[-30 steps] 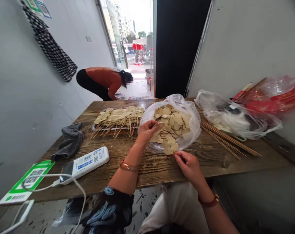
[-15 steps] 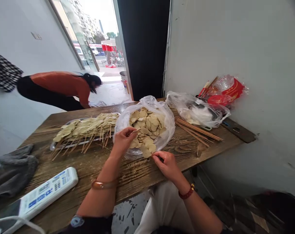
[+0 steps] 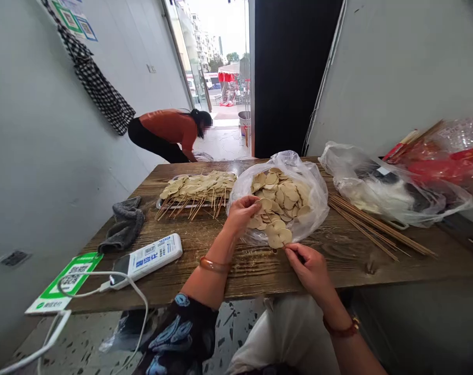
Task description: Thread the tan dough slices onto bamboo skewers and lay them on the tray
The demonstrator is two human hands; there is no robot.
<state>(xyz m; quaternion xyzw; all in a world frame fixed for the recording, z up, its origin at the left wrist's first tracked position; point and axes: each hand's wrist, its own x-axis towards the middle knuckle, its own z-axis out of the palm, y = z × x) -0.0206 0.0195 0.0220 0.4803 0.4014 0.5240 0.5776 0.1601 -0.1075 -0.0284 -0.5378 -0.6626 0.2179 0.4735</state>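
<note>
My left hand [image 3: 242, 212] pinches a thin, pale beige round slice [image 3: 265, 204] between thumb and fingertips. Below and to its right, my right hand [image 3: 307, 263] is closed on the end of a bamboo skewer, which is mostly hidden by the fingers and the slices. Several round slices [image 3: 279, 238] are threaded on that skewer. Both hands are at the near side of an open clear plastic bag [image 3: 317, 205] heaped with loose slices [image 3: 283, 192]. To the left, a tray [image 3: 158, 204] carries a pile of loaded skewers [image 3: 199, 186], their sticks pointing toward me.
Bare skewers [image 3: 380, 229] lie right of the bag, by another plastic bag [image 3: 392, 192] and red packaging [image 3: 439, 166]. On the left are a grey cloth [image 3: 124, 224], a white power bank [image 3: 154, 255] with a cable, and a green code card [image 3: 70, 281]. A person [image 3: 168, 133] bends beyond the wooden table [image 3: 236, 281].
My view has turned left, so the scene sits further right. The slice in my left hand has come nearer the skewer's upper end. My right hand keeps its hold on the skewer.
</note>
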